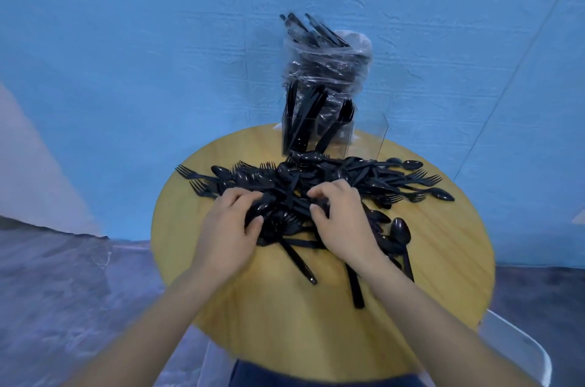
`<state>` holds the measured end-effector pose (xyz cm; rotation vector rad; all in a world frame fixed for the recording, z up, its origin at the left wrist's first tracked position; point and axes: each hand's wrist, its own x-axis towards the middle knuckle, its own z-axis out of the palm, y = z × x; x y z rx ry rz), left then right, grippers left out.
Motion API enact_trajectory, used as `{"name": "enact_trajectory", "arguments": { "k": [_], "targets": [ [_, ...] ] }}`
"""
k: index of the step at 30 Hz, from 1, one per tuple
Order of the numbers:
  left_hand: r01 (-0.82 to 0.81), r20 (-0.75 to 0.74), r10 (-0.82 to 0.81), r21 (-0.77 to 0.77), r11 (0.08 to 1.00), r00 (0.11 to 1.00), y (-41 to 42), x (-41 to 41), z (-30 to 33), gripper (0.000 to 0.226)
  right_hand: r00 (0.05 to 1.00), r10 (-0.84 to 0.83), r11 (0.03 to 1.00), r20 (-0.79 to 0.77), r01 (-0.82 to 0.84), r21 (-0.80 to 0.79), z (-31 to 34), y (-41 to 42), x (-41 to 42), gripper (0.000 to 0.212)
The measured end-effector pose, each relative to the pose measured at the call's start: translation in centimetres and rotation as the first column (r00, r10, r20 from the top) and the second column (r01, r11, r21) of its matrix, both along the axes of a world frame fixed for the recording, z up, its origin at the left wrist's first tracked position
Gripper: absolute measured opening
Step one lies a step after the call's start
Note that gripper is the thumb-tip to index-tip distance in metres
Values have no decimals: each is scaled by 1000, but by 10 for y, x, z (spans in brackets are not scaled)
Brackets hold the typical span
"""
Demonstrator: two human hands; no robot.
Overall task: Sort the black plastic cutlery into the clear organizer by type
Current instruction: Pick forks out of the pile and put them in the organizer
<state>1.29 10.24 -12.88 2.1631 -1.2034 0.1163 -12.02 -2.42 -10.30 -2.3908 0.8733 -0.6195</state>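
Your left hand (pixel 229 225) and right hand (pixel 340 218) rest curled in the cutlery pile (pixel 316 184) mid-bench (pixel 272 317); whether they pinch anything is unclear.

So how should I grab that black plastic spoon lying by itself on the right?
Probably pinch the black plastic spoon by its thin straight handle, coming from above at your near side of the round wooden table. The handle points toward you and lies fairly clear; the bowl end sits against the cutlery pile.
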Motion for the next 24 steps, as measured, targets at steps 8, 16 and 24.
{"name": "enact_trajectory", "arguments": {
  "k": [8,16,24],
  "targets": [
    [-65,-124,57,-61,996,991,27,-9,-22,39,994,61,997,-95,-64,-33,-30,44,-8,36],
    [-102,-212,89,-52,993,973,27,-8,-23,39,986,3,975,-166,-40,-218,-40,47,-3,38],
    [-102,-211,89,-55,993,974,26,-8,-24,34,994,-75,978,-84,57,-198,-48,40,-14,41]
  ]
}}
